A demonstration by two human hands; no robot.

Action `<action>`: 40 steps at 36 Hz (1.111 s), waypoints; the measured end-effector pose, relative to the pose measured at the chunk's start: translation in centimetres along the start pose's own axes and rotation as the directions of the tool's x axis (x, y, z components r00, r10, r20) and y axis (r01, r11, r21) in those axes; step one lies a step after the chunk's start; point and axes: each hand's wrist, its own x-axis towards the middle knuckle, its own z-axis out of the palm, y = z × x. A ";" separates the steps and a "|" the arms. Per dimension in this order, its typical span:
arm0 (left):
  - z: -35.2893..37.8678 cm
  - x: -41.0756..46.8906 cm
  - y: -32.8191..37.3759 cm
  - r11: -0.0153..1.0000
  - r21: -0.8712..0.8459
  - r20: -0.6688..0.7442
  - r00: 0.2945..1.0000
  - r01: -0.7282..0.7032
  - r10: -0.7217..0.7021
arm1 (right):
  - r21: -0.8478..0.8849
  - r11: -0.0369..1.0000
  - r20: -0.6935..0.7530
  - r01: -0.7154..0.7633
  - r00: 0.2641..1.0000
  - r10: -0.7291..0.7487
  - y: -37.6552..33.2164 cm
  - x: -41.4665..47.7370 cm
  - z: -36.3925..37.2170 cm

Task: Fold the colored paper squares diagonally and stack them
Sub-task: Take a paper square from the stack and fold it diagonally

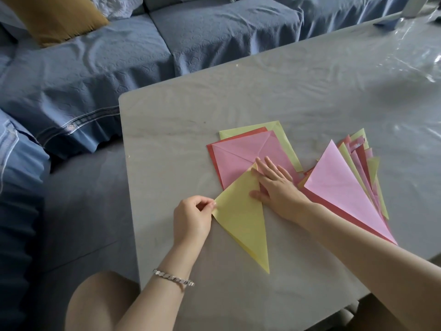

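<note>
A yellow paper sheet folded into a triangle (243,218) lies on the pale grey tabletop (214,103), near the person and a little left of centre, its far tip overlapping the near edge of a pile of unfolded paper squares (238,156) with a pink sheet on top and red and yellow-green ones under it. The left hand (191,220) pinches the triangle's left corner between thumb and fingertips, probably to hold the two meeting corners aligned. The right hand (274,187) lies flat with straight fingers, gripping nothing, and presses on the far end of the triangle's long right edge, which looks like the fold being creased. To the right, partly under the right forearm, sits a fanned stack of folded paper triangles (334,177) topped by a pink one, seemingly placed within easy reach so that this yellow piece can go there once its crease is sharp
</note>
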 end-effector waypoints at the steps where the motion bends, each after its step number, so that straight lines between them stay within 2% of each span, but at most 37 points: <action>1: -0.1 0.0 0.0 1.000 -0.002 0.004 1.000 0.004 -0.004 | 0.004 1.000 0.015 0.009 1.000 -0.009 0.0 -0.3 -0.1; 11: -0.1 -0.2 0.2 1.000 -0.002 0.003 1.000 0.000 0.000 | -0.047 0.999 0.198 0.019 0.980 -0.009 -0.4 -4.2 -0.6; 15: -0.2 -0.2 0.3 1.000 -0.006 0.004 1.000 -0.008 0.008 | -0.138 0.988 0.258 0.067 0.966 -0.029 -1.1 -5.3 -0.9; 21: -0.1 -0.3 0.2 1.000 -0.009 0.003 1.000 -0.014 0.014 | -0.178 0.975 0.302 0.133 0.950 -0.075 -1.9 -7.5 -0.2; 27: -0.1 -0.5 0.3 1.000 -0.011 0.003 1.000 -0.010 0.010 | -0.043 0.993 0.308 0.114 0.947 -0.096 -2.5 -9.0 -0.1; 29: -0.1 -0.5 0.3 0.999 -0.043 0.000 1.000 0.010 -0.010 | 0.072 0.997 0.277 0.040 0.959 -0.058 -2.7 -8.9 -0.1; 31: -0.1 -0.5 0.4 0.991 -0.128 -0.012 0.999 0.036 -0.038 | 0.267 0.963 0.173 -0.044 0.985 -0.003 -3.1 -8.5 0.0; 33: 0.0 -0.7 1.0 0.957 -0.280 0.010 0.997 0.070 -0.071 | 0.475 0.876 0.028 -0.081 0.997 0.077 -3.4 -8.0 -0.1; 35: 0.2 -1.2 1.9 0.912 -0.403 0.065 0.996 0.080 -0.059 | 0.668 0.741 -0.099 -0.069 0.978 0.181 -3.7 -7.8 -0.6; 36: 0.4 -1.4 2.3 0.899 -0.432 0.083 0.996 0.066 -0.033 | 0.711 0.702 -0.160 -0.053 0.959 0.234 -3.7 -7.8 -1.1; 38: 0.6 -1.7 2.9 0.894 -0.447 0.088 0.995 0.007 0.036 | 0.695 0.719 -0.274 -0.017 0.918 0.286 -3.2 -7.9 -2.3; 40: 0.7 -1.5 3.3 0.922 -0.374 0.056 0.990 -0.097 0.127 | 0.662 0.749 -0.387 0.025 0.867 0.314 -2.4 -8.3 -3.9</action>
